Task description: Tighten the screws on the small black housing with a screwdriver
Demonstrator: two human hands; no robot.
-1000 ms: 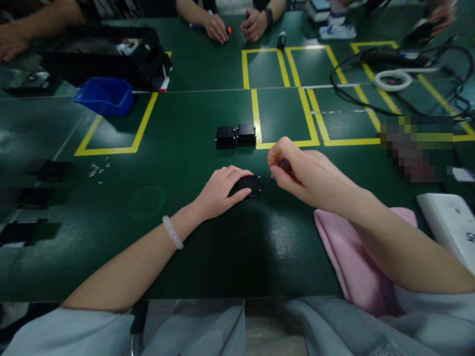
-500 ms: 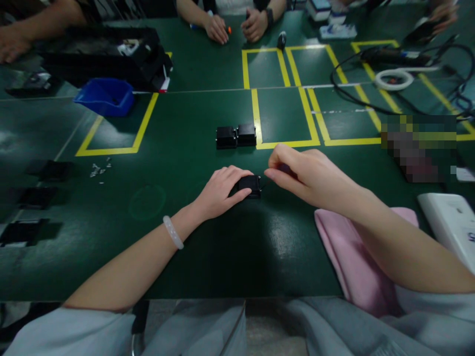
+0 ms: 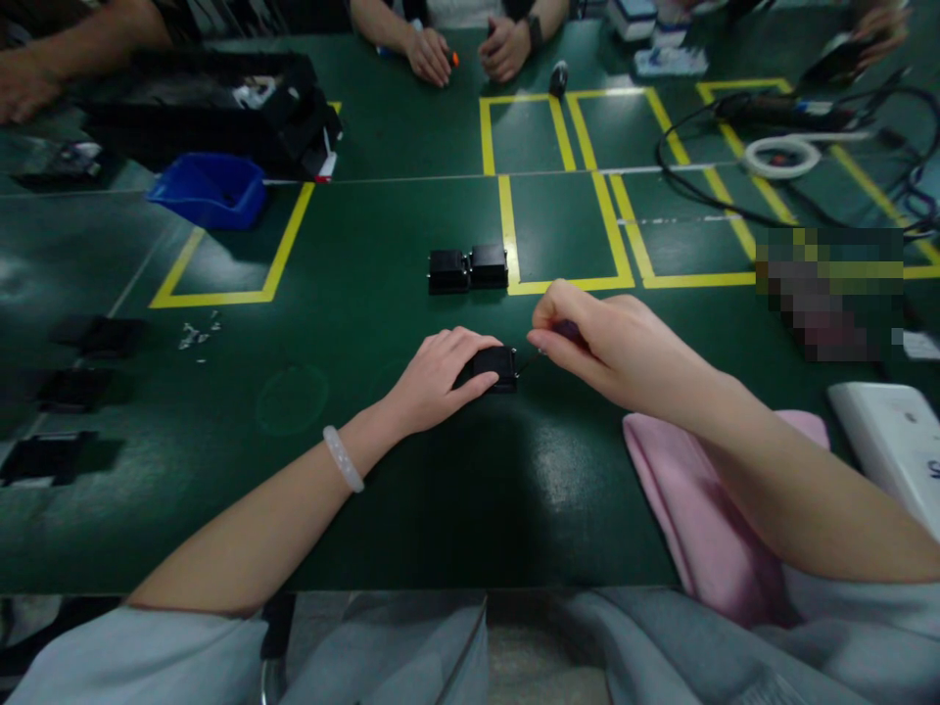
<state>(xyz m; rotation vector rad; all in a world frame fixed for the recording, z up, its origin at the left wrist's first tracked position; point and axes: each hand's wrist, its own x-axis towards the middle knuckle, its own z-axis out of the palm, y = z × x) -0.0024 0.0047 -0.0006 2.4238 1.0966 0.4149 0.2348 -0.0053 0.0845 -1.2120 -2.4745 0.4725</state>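
A small black box-shaped part (image 3: 495,369) lies on the green table, with shiny screw heads along its right edge. My left hand (image 3: 449,377) is closed around its left side, thumb in front and fingers behind, pressing it to the tabletop. Just to the right, my right hand (image 3: 580,328) is curled around the dark handle of a screwdriver (image 3: 530,361). The thin shaft points down and left, its tip at the right edge of the part. Most of the handle is hidden in my fingers. Beyond my hands sit two similar black parts (image 3: 468,269), side by side.
Loose screws (image 3: 197,333) lie to the left, near a blue scoop-shaped bin (image 3: 210,191). Several black pieces (image 3: 73,390) sit at the far left. A pink cloth (image 3: 676,490) lies under my right forearm, beside a white device (image 3: 888,441). Co-workers' hands (image 3: 470,54) rest across the table.
My right hand has shifted very slightly, and more of the screwdriver's shaft shows between it and the black part. My left hand stays in place.
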